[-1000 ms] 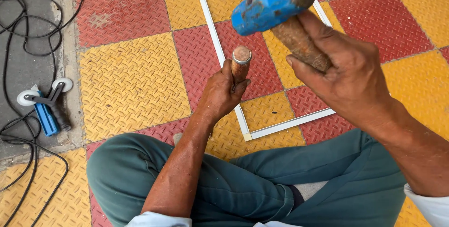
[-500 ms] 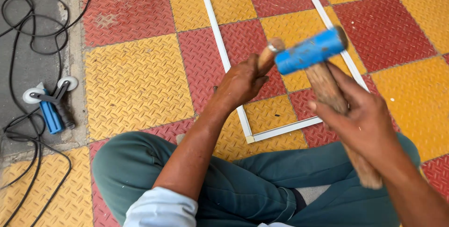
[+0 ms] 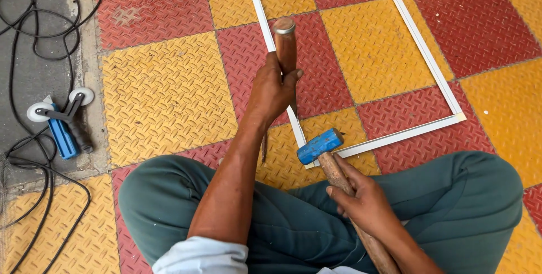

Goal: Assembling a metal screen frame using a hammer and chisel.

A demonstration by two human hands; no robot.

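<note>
Left hand clenched around chisel, handle up, beside white frame on tiled floor. Right hand grips hammer, blue head at frame corner.

bright even daylight | soft shadows | sharp focus | no glare | slight edge distortion

Floor: red and yellow checker-pattern tiles with a raised tread texture. At the left edge, a grey concrete strip carries loose black cable. A blue-handled tool with two white wheels lies among the cable loops.
</note>
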